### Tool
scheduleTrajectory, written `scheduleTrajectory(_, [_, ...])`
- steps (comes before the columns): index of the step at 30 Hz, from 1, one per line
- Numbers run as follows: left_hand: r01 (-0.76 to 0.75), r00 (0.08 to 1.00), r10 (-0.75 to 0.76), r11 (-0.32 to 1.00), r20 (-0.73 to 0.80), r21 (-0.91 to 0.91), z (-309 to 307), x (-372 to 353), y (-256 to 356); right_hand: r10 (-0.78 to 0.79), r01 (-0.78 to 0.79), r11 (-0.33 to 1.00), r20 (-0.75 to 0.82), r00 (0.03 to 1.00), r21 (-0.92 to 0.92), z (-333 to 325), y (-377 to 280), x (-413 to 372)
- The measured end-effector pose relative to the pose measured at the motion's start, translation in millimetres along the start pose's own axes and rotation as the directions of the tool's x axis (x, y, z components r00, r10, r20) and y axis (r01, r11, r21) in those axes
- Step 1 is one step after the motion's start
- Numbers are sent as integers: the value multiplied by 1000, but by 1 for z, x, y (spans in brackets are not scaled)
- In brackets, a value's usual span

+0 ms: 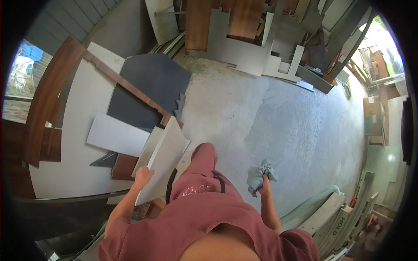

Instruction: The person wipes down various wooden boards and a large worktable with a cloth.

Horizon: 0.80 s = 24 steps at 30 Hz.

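Note:
My left hand is closed on the edge of a white board, which stands tilted on my left beside my leg. Behind it leans another pale board, partly hidden. Out to the right, my right hand grips a crumpled grey-green cloth above the floor. The cloth hides most of those fingers. A shorter white panel lies to the left of the board, on top of a large pale sheet.
A dark grey panel and a long brown strip lie at the left. Several offcut boards lean along the far side. The concrete floor has a wet-looking patch. Cardboard stands at the right.

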<state>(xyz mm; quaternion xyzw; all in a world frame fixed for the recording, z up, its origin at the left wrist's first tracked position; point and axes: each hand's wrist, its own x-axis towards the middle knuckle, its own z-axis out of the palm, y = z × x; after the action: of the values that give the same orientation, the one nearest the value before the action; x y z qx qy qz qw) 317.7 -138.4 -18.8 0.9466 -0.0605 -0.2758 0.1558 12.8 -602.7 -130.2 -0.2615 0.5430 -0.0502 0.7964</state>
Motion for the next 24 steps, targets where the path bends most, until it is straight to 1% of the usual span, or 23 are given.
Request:
scheduleTrajectory(1, [-30, 999, 30, 999, 11, -22, -1, 20, 16, -47, 47, 999, -23, 999, 25, 13, -16, 7])
scheduleTrajectory(2, [-34, 999, 34, 999, 13, -33, -3, 41, 35, -55, 56, 998, -27, 998, 19, 25, -31, 12])
scheduleTrajectory(4, [-113, 993, 114, 993, 15, -46, -9, 86, 74, -71, 71, 997, -15, 997, 30, 44, -56, 27])
scheduleTrajectory(5, [-113, 993, 114, 992, 21, -53, -7, 114, 88, -115, 110, 993, 141, 983, 42, 50, -67, 33])
scheduleTrajectory(6, [-175, 984, 176, 983, 17, -49, -2, 145, 99, -114, 110, 993, 134, 984, 39, 53, -77, 41])
scheduleTrajectory(7, [-236, 971, 237, 971, 15, -43, -1, 175, 112, -85, 81, 995, 60, 995, 61, 52, -82, 54])
scheduleTrajectory(8, [-237, 971, 238, 971, 24, -45, -2, 203, 127, -52, 53, 995, -16, 999, 86, 51, -89, 63])
scheduleTrajectory(9, [-267, 963, 265, 963, 43, 46, -7, 232, 148, -27, 35, 993, -64, 998, 114, 57, -100, 64])
scheduleTrajectory(10, [-297, 955, 291, 947, 60, 127, -11, 264, 174, -66, 59, 993, 70, 995, 104, 45, -105, 72])
scheduleTrajectory(11, [-298, 951, 279, 944, 136, 144, -21, 291, 201, -89, 81, 983, 40, 995, 164, 39, -109, 80])
scheduleTrajectory(12, [-285, 953, 265, 949, 150, 135, -25, 315, 222, -139, 118, 963, 73, 988, 243, 36, -111, 79])
scheduleTrajectory(13, [-355, 931, 338, 927, 140, 121, -28, 338, 240, -43, 52, 952, -37, 998, 301, 35, -114, 80])
scheduleTrajectory(14, [-427, 902, 416, 897, 115, 110, -33, 367, 262, -37, 45, 955, -34, 999, 293, 41, -126, 86])
scheduleTrajectory(16, [-468, 877, 440, 873, 192, 138, -45, 417, 302, -68, -14, 848, 134, 989, 530, 56, -144, 92])
scheduleTrajectory(17, [-462, 880, 432, 876, 198, 141, -49, 441, 319, -69, 83, 921, -52, 996, 380, 64, -153, 96])
scheduleTrajectory(18, [-506, 855, 473, 850, 212, 144, -52, 466, 332, -59, 74, 922, -49, 997, 381, 73, -161, 101])
scheduleTrajectory(19, [-548, 829, 512, 823, 225, 146, -54, 490, 345, -52, 79, 934, -88, 995, 347, 81, -168, 105])
scheduleTrajectory(20, [-541, 834, 505, 828, 223, 149, -55, 512, 358, -49, 86, 947, -124, 991, 310, 88, -179, 112])
scheduleTrajectory(21, [-558, 820, 506, 809, 266, 183, -54, 535, 371, -45, 79, 949, -117, 992, 304, 99, -191, 118])
scheduleTrajectory(22, [-576, 807, 504, 789, 308, 215, -53, 559, 383, -11, 61, 969, -207, 978, 238, 118, -205, 119])
scheduleTrajectory(23, [-566, 813, 496, 796, 304, 214, -51, 582, 394, 17, 36, 985, -298, 954, 171, 132, -218, 125])
scheduleTrajectory(24, [-593, 793, 511, 772, 332, 228, -47, 605, 404, 22, 27, 987, -296, 955, 160, 135, -231, 140])
